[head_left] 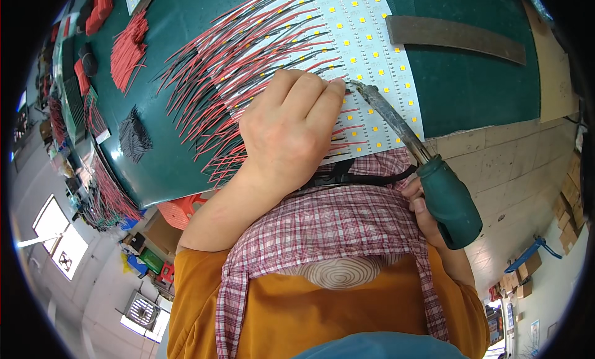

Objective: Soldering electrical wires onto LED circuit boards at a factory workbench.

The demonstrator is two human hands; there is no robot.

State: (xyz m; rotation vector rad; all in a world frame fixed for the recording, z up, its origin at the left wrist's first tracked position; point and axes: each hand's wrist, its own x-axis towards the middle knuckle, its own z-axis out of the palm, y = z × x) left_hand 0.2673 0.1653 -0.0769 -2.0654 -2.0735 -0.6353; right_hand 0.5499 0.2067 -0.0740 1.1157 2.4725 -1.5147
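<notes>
On the bench lies a white LED circuit board sheet [370,61] dotted with small yellow LEDs. Red and black wires [204,92] fan out in rows from its left part. My left hand [286,126] is closed over these wires, thumb and finger pinching a wire end at the board; the fingers mostly hide that wire. My right hand [424,213] grips the green handle of a soldering iron [451,201]. The iron's grey shaft slants up to the left, and its tip is beside my left fingertips, close to the board surface.
A flat dark metal bar [458,38] lies across the board's right edge. Left on the green bench mat [170,173] are a bundle of red wires [129,52] and a pile of black wires [134,136]. More wire bundles [108,185] hang near the bench's left edge.
</notes>
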